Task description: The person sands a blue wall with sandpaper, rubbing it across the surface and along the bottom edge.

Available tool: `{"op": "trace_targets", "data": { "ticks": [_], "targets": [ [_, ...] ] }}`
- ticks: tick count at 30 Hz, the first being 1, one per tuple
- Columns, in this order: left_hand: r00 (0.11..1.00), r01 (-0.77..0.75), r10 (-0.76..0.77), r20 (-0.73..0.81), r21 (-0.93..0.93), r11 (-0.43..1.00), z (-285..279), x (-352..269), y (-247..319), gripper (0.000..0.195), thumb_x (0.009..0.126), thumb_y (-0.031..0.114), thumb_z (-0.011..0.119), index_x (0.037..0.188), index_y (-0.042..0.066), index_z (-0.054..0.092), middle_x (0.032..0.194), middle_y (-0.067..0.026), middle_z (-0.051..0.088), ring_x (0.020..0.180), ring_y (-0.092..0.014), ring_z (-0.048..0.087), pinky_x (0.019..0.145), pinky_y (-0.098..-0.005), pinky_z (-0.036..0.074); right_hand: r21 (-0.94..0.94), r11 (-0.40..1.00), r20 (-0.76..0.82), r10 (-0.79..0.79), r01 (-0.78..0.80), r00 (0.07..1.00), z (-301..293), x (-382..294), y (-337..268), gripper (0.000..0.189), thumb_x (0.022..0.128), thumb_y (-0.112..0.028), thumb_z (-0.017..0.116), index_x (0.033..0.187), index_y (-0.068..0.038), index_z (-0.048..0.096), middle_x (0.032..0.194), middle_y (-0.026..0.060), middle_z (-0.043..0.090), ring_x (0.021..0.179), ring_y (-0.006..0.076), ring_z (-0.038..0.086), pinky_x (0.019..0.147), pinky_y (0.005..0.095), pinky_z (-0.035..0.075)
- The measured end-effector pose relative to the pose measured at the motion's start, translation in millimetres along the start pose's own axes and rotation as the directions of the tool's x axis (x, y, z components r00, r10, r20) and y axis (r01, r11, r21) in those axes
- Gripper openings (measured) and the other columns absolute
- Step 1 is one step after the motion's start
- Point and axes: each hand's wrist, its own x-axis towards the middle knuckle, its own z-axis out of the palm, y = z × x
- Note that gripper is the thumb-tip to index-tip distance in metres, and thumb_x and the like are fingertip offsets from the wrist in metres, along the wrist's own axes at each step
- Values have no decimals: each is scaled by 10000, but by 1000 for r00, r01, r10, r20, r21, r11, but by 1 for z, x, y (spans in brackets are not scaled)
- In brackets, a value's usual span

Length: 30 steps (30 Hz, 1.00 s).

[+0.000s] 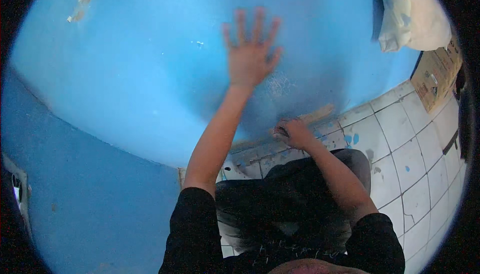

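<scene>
My left hand [249, 54] lies over the blue painted wall [150, 67], palm towards it and fingers spread, slightly blurred; it holds nothing that shows. Lower and to the right, my right hand [294, 133] is curled near the wall's foot, with a small dark thing partly showing at its fingers; what it is cannot be told. Between the two hands a scuffed pale patch [279, 84] marks the wall. Beside my right hand a brownish bare strip [317, 114] runs along the wall's lower part.
White floor tiles [392, 124] with blue paint spots lie at the right. A pale bag or cloth [416, 15] is at the upper right, above a flat cardboard piece [437, 77]. Another blue wall [93, 191] meets the first at the left. My bent knee [354, 165] is near the tiles.
</scene>
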Motion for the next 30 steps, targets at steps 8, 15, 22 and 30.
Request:
{"op": "trace_targets", "data": {
  "ticks": [8,15,22,30],
  "targets": [
    [744,-559,631,218,-313,768,30,-13,8,741,827,473,611,1475,272,315,1571,-7,218,1458,-240,150,1153,-572,75,38,998,101,45,-49,994,3,3,3,327,838,-333,681,1030,-75,626,891,137,656,884,327,628,784,441,473],
    [942,12,68,-329,235,972,-76,119,-84,710,886,519,515,1479,175,330,1550,-136,240,1445,-343,143,1147,-565,90,4,1000,37,-25,24,999,3,2,-15,319,843,-346,661,1030,-89,651,879,146,670,867,351,633,797,482,466],
    [986,-128,122,117,48,991,18,-18,23,655,901,478,479,1488,255,292,1577,-22,184,1450,-281,153,1130,-561,168,41,998,165,35,-43,986,-7,-7,-5,304,849,-330,656,991,-61,649,887,153,660,927,357,616,820,488,460],
    [631,-492,500,593,-192,849,73,-255,55,640,899,373,540,1486,306,292,1573,15,203,1448,-187,175,1175,-463,115,-76,993,15,93,-92,996,-34,-21,24,209,847,-262,615,977,-100,636,916,158,675,881,370,642,783,492,496]
  ]
}}
